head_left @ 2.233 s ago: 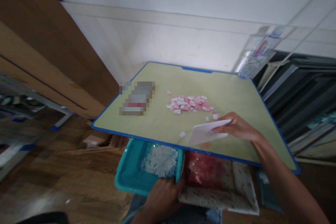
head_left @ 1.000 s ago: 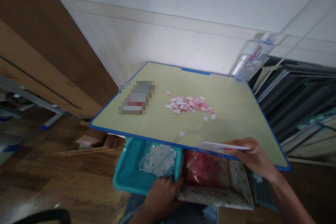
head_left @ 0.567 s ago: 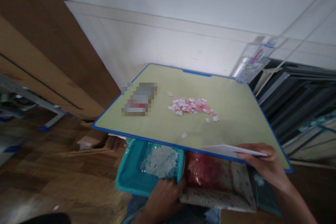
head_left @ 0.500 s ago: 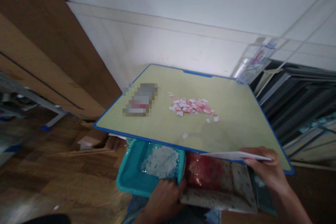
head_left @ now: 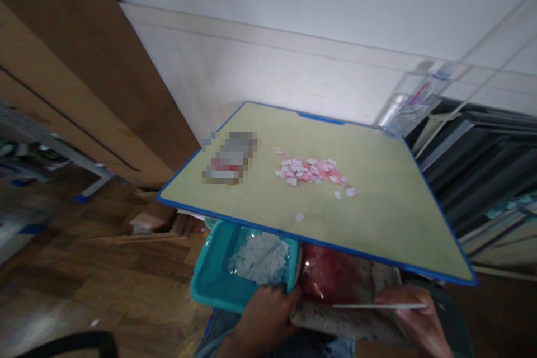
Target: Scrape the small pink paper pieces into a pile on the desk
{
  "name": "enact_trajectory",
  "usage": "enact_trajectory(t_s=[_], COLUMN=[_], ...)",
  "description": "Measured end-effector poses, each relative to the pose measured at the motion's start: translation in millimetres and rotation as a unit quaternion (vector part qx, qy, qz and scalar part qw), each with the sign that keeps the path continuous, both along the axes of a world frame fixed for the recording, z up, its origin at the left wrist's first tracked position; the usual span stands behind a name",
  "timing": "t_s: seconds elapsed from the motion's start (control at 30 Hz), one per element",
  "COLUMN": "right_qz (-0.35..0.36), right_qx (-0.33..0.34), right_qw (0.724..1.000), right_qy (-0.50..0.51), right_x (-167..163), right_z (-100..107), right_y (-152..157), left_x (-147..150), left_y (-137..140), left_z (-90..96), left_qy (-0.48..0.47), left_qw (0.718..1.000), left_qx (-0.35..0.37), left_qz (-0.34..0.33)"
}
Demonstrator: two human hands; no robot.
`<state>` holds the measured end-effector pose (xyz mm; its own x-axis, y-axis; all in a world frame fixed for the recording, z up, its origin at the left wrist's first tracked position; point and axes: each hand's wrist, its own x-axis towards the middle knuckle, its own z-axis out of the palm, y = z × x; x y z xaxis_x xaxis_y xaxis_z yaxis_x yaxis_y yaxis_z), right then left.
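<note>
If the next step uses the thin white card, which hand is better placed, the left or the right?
Probably the right hand: it grips the thin white card at the tray, while the left hand rests at the teal basin.

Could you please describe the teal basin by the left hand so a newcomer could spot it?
Find the blue-edged yellowish table. Below its near edge, by the left hand, sits the teal basin. Its bright colour and whitish pieces set it apart from the stained, reddish tray on its right.
</note>
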<state>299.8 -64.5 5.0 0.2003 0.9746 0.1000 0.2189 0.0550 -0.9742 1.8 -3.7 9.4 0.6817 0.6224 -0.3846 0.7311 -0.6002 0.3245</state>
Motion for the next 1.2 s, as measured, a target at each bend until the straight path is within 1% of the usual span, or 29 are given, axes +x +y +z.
enact_trajectory(t_s=[0.07, 0.1, 0.23, 0.4, 0.43, 0.47, 0.53, 0.57, 0.6, 0.63, 0.7, 0.77, 0.87, 0.93, 1.0, 1.07, 1.2], right_qz=[0.030, 0.038, 0.056, 0.052, 0.037, 0.005, -0.089, -0.146, -0.170, -0.175, -0.166, -0.156, -0.127, -0.106, -0.079, -0.052, 0.014], right_qx=[-0.035, -0.041, -0.023, -0.034, -0.029, -0.023, -0.017, -0.019, -0.028, -0.042, -0.075, -0.081, -0.076, -0.076, -0.086, -0.092, -0.084], right_qw=[0.999, 0.998, 0.998, 0.998, 0.998, 0.997, 0.985, 0.972, 0.963, 0.961, 0.965, 0.974, 0.989, 0.991, 0.993, 0.994, 0.995], right_qy=[-0.028, -0.036, -0.018, 0.027, 0.047, 0.075, 0.147, 0.186, 0.208, 0.211, 0.188, 0.140, 0.026, -0.005, -0.010, -0.018, -0.050], right_x=[7, 10, 14, 6, 3, -1, -11, -17, -23, -30, -41, -51, -64, -72, -82, -94, -121], right_z=[-3, -4, -6, -11, -11, -11, -5, 0, 8, 18, 39, 59, 77, 80, 79, 78, 79], right_y=[-2, -3, -4, -8, -10, -11, -10, -7, -1, 8, 33, 64, 106, 125, 135, 140, 144], left_x=[0, 0, 2, 4, 4, 3, 2, 1, 1, 0, 0, 1, 1, 1, 0, 0, -1], left_y=[0, 0, 2, 3, 3, 3, 4, 5, 6, 7, 9, 10, 10, 8, 7, 5, 6], left_z=[0.9, 1.5, 4.4, 8.1, 8.8, 9.7, 11.9, 13.4, 15.0, 16.7, 19.9, 21.9, 21.3, 18.7, 15.4, 12.5, 9.2], left_qy=[0.000, -0.001, -0.006, -0.008, -0.008, -0.004, 0.002, 0.003, 0.002, 0.000, -0.003, -0.007, -0.011, -0.010, -0.009, -0.014, -0.030], left_qw=[1.000, 1.000, 1.000, 0.999, 0.999, 0.999, 0.999, 0.999, 0.999, 0.998, 0.998, 0.998, 0.998, 0.999, 0.999, 0.998, 0.998], left_qx=[0.004, 0.007, 0.020, 0.023, 0.026, 0.029, 0.035, 0.038, 0.041, 0.046, 0.056, 0.061, 0.053, 0.045, 0.045, 0.050, 0.050], left_qz=[-0.006, -0.009, -0.013, -0.021, -0.025, -0.029, -0.032, -0.032, -0.032, -0.032, -0.032, -0.034, -0.032, -0.029, -0.029, -0.029, -0.036])
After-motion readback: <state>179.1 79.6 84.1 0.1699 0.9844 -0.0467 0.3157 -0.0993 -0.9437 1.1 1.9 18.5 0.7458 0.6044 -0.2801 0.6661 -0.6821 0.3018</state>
